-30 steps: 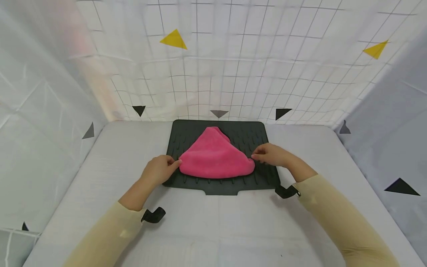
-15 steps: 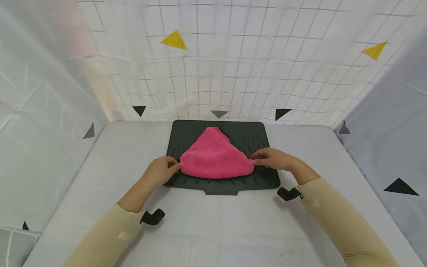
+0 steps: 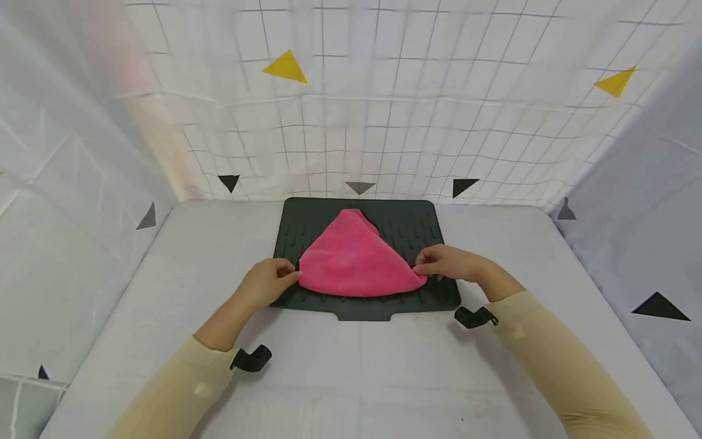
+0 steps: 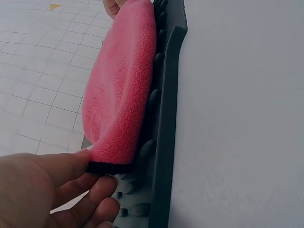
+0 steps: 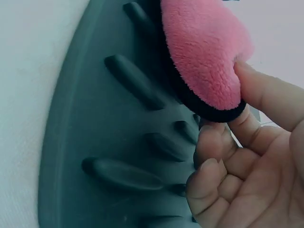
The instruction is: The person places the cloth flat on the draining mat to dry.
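Note:
A pink fleecy cloth [image 3: 356, 262], folded to a rough triangle with its peak at the back, lies over a dark ridged mat [image 3: 417, 213]. My left hand [image 3: 265, 281] pinches its left corner between thumb and fingers; the left wrist view shows a black trim along that edge of the cloth [image 4: 118, 104]. At the opposite corner my right hand [image 3: 452, 263] pinches the cloth, thumb on the pink pile and fingers underneath. In the right wrist view the black-bordered corner [image 5: 204, 57] is raised over the mat's ridges [image 5: 126, 173].
The mat rests on a white-covered table [image 3: 351, 372], with a tab at its front edge. Behind stands a white gridded sheet [image 3: 351, 122] with yellow and black triangles. Plain white sheets [image 3: 66, 183] hang at the sides. A black wrist mount [image 3: 252, 358] juts from each sleeve.
My right hand has brought its thumb onto the cloth's right corner and drawn it slightly right and nearer. The front edge has straightened, and the left corner has shifted a little right with my left hand.

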`<state>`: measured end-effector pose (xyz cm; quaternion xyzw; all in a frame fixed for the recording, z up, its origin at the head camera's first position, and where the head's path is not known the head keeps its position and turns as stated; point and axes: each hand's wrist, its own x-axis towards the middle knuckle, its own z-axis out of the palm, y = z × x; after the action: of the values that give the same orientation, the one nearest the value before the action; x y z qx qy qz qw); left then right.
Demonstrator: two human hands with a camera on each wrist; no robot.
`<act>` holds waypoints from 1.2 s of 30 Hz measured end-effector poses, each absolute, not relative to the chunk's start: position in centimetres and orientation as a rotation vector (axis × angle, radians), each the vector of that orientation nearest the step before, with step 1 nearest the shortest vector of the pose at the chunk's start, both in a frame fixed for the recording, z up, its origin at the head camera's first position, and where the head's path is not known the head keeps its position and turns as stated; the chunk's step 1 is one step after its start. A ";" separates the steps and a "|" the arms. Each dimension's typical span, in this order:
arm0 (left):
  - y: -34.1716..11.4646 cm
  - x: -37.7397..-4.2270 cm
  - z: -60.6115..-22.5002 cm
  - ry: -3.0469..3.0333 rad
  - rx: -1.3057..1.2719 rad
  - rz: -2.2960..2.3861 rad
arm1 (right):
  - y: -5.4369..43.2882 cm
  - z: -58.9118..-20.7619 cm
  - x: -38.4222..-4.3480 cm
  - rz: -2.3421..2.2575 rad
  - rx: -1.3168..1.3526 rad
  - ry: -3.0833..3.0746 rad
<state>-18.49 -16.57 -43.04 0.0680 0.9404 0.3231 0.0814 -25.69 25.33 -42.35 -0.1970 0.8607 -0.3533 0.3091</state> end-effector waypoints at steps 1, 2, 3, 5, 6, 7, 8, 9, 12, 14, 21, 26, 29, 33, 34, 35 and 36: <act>-16.5 -18.5 -43.1 2.807 0.199 0.974 | 25.4 -42.3 -25.7 -0.948 -0.511 2.265; -16.5 -18.5 -43.1 2.806 0.199 0.981 | 25.4 -42.2 -25.7 -0.962 -0.506 2.256; -16.5 -18.5 -43.1 2.806 0.191 0.988 | 25.5 -42.2 -25.7 -0.975 -0.504 2.251; -16.5 -18.6 -43.1 2.805 0.178 1.001 | 25.6 -42.0 -25.6 -1.006 -0.490 2.253; -16.5 -18.6 -43.1 2.805 0.175 1.008 | 25.7 -41.9 -25.6 -1.027 -0.472 2.258; -16.5 -18.6 -43.0 2.804 0.165 1.016 | 25.8 -41.8 -25.5 -1.052 -0.453 2.261; -16.6 -18.6 -42.9 2.804 0.161 1.025 | 25.9 -41.7 -25.5 -1.082 -0.441 2.263; -16.6 -18.6 -42.9 2.807 0.162 1.033 | 26.0 -41.7 -25.5 -1.114 -0.424 2.268; -16.7 -18.8 -42.8 2.811 0.165 1.056 | 26.4 -41.6 -25.5 -1.199 -0.358 2.296; -16.8 -18.9 -42.7 2.803 0.161 1.081 | 26.6 -41.6 -25.5 -1.252 -0.319 2.315; -16.8 -19.2 -42.7 2.742 0.114 1.137 | 27.0 -41.1 -25.2 -1.454 -0.125 2.266; -16.9 -19.5 -42.8 2.743 0.112 1.127 | 27.8 -41.3 -24.8 -1.467 -0.079 2.142; -16.9 -19.5 -42.8 2.746 0.100 1.124 | 28.2 -41.6 -24.5 -1.395 -0.116 2.068; -16.6 -19.4 -42.9 2.706 0.115 1.140 | 28.1 -42.0 -24.4 -1.270 -0.193 2.053; -16.6 -19.4 -42.9 2.692 0.122 1.140 | 28.0 -42.0 -24.4 -1.239 -0.209 2.071; -16.5 -19.4 -42.9 2.679 0.129 1.138 | 27.9 -42.0 -24.4 -1.211 -0.228 2.092; -16.5 -19.3 -42.9 2.666 0.137 1.135 | 27.7 -42.1 -24.5 -1.183 -0.236 2.123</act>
<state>-19.32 -16.49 -42.94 0.0469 0.9124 0.3884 0.1200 -24.50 27.73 -42.05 -0.0909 0.8166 -0.4553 0.3429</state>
